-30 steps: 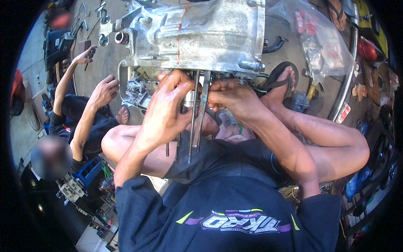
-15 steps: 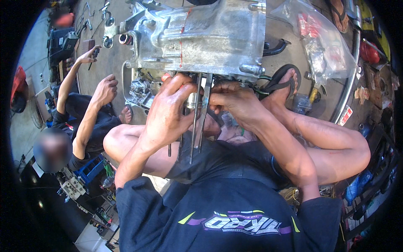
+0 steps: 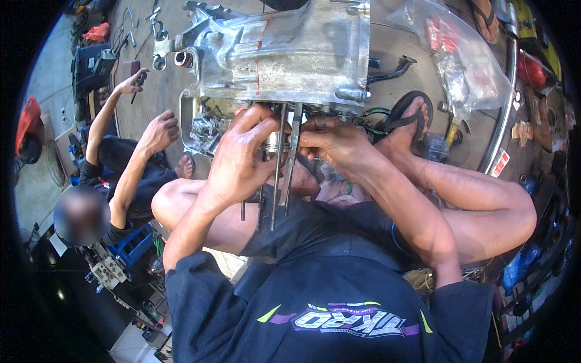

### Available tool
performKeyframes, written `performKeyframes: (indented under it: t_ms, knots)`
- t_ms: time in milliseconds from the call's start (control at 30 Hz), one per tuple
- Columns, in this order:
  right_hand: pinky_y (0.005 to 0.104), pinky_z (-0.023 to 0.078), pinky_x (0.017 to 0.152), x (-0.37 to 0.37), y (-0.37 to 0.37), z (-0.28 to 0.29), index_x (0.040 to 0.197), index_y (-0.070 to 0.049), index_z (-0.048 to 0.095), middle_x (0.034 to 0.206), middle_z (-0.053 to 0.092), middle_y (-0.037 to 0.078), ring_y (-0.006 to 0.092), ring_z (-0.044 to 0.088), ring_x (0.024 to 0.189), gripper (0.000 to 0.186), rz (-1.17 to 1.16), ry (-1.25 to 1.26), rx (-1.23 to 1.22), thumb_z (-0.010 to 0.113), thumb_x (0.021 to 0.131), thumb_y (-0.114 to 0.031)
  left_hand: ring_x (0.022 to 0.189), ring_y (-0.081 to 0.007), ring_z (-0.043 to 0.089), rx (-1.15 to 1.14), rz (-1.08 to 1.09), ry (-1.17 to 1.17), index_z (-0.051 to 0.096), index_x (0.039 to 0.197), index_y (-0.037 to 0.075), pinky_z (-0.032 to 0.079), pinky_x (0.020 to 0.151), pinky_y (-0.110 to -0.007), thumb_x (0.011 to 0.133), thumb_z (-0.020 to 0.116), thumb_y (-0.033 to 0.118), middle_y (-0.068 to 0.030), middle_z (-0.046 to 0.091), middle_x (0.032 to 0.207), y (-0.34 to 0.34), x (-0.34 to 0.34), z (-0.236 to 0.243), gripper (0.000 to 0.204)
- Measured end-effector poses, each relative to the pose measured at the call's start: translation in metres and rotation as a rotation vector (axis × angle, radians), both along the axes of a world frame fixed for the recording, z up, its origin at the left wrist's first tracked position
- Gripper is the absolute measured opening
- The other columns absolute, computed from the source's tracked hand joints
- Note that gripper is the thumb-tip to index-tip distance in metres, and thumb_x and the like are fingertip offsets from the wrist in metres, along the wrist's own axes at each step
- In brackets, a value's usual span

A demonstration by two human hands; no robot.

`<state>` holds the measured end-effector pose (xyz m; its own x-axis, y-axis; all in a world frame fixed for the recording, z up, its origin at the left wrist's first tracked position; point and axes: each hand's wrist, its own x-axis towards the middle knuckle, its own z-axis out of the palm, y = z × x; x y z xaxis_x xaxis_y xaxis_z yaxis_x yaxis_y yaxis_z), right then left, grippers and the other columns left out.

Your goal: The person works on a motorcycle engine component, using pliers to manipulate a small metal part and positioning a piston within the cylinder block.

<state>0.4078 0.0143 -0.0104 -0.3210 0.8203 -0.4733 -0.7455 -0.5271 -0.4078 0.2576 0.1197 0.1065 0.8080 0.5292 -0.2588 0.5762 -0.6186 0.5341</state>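
A large silvery metal engine case point(image 3: 302, 63) with a red line down its side stands in front of me. Long stud rods point(image 3: 276, 196) and a flat, dark strip, likely the cam chain guide point(image 3: 291, 172), jut from its near side toward my lap. Among them sits a piston point(image 3: 277, 147) with ring grooves. My left hand point(image 3: 239, 154) curls around the piston's left side, thumb and fingers on either side of it. Just right of the rods, my right hand point(image 3: 333, 145) is closed in a pinch against the case's edge. Its fingertips are partly hidden, and what they hold cannot be made out.
At left another person point(image 3: 130, 175) sits with both arms raised, a small dark tool in one hand. A clear plastic bag point(image 3: 469, 66) with parts lies at the right, near my sandalled foot point(image 3: 411, 121). Metal parts point(image 3: 209, 130) lie left of my left hand.
The case appears shifted slightly left in view. Both my hands keep nearly the same grip around the piston and rods. The other person's hands have moved slightly.
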Motion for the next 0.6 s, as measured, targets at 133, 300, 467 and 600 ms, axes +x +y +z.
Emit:
performKeyframes:
  t_ms: [133,300,467,600]
  knots:
    - [0.0252,0.049,0.073,-0.002,-0.003,-0.003,0.105,0.005,0.067,0.087,0.064,0.006,0.0125,0.059,0.078,0.018,-0.048,0.01,-0.031,0.067,0.092,-0.008,0.096,-0.0372,0.058,0.0,-0.007,0.017,0.064,0.1,0.001,0.047,0.081,-0.04,0.065,0.078,0.003,-0.0158,0.056,0.099,0.001,0.001,0.0,0.038]
    - [0.0253,0.05,0.07,-0.004,-0.009,0.003,0.107,0.005,0.067,0.088,0.067,0.006,0.0118,0.06,0.077,0.022,-0.112,-0.054,-0.039,0.068,0.093,-0.011,0.097,-0.0382,0.058,0.021,-0.035,0.121,0.065,0.103,0.001,0.047,0.082,-0.042,0.067,0.078,0.006,-0.0161,0.056,0.1,-0.001,0.011,0.009,0.039]
    - [0.0259,0.052,0.07,-0.012,-0.012,0.007,0.111,0.006,0.067,0.09,0.068,0.008,0.0122,0.062,0.079,0.025,-0.17,-0.062,-0.06,0.069,0.093,-0.011,0.101,-0.0369,0.06,0.019,-0.053,0.16,0.066,0.107,0.004,0.048,0.086,-0.043,0.07,0.077,0.007,-0.0145,0.058,0.103,0.0,0.011,0.011,0.038]
    - [0.026,0.053,0.072,-0.014,-0.016,0.012,0.114,0.007,0.065,0.093,0.068,0.009,0.013,0.063,0.079,0.028,-0.223,-0.088,-0.065,0.07,0.093,-0.011,0.1,-0.0368,0.061,0.028,-0.057,0.177,0.066,0.108,0.003,0.049,0.085,-0.043,0.071,0.077,0.008,-0.015,0.058,0.103,0.0,0.011,0.008,0.038]
